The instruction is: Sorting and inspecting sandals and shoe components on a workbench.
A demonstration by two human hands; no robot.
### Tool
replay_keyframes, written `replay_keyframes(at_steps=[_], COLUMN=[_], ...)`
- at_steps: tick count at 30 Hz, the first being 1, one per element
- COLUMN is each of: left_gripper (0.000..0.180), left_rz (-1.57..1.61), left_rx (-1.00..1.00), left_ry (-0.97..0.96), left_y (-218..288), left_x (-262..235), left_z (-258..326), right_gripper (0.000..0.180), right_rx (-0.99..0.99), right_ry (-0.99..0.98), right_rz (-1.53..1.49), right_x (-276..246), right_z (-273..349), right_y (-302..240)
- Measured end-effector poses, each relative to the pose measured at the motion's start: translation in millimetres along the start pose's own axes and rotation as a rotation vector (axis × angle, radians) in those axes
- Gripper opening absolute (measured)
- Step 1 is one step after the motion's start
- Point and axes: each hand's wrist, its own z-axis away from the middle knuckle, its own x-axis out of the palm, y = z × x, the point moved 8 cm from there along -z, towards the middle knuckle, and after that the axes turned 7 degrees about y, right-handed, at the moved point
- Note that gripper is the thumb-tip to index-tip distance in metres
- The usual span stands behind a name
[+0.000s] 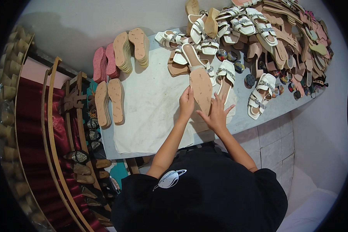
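My left hand (186,103) is closed on the side of a tan shoe sole (201,87), which has small darker marks on its face. The sole is held over the table with its narrow end toward me. My right hand (215,116) has its fingers spread. Its thumb lies by the sole's near end, and its fingertips reach the lower part of a white sandal (226,73) with a glittery strap. Just beyond the sole lies another white sandal (191,54), partly covered by it.
Stacked tan soles (123,50) and pink soles (99,63) stand at the table's far left, with more tan soles (116,100) nearer. White sandals (261,94) and a heap of footwear (297,38) fill the right. A wooden rack (52,116) with shoes is at left.
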Motion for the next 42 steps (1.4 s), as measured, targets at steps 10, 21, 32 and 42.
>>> replay_keyframes(at_steps=[10,21,32,42], left_gripper=[0.033,0.030,0.029,0.029], left_rz=[0.080,0.164,0.080,0.126], left_rx=[-0.137,-0.149,-0.141,-0.119], left_ry=[-0.091,-0.093,0.039,0.004], left_y=[13.0,10.1,6.0,11.2], left_x=[-27.2,-40.8,-57.3,-54.7], left_z=[1.3,2.4,-14.6,-28.3], right_gripper=[0.074,0.084,0.068,0.064], right_rx=[-0.456,-0.785,-1.091,-0.851], right_ry=[0.083,-0.171,-0.432,-0.252], right_rz=[-0.099,0.012,-0.148,-0.283], right_x=[-15.5,14.2,13.3,0.1], right_z=[-40.9,-43.4,35.1,-26.4], right_y=[-30.1,-57.9,-63.1,-78.1])
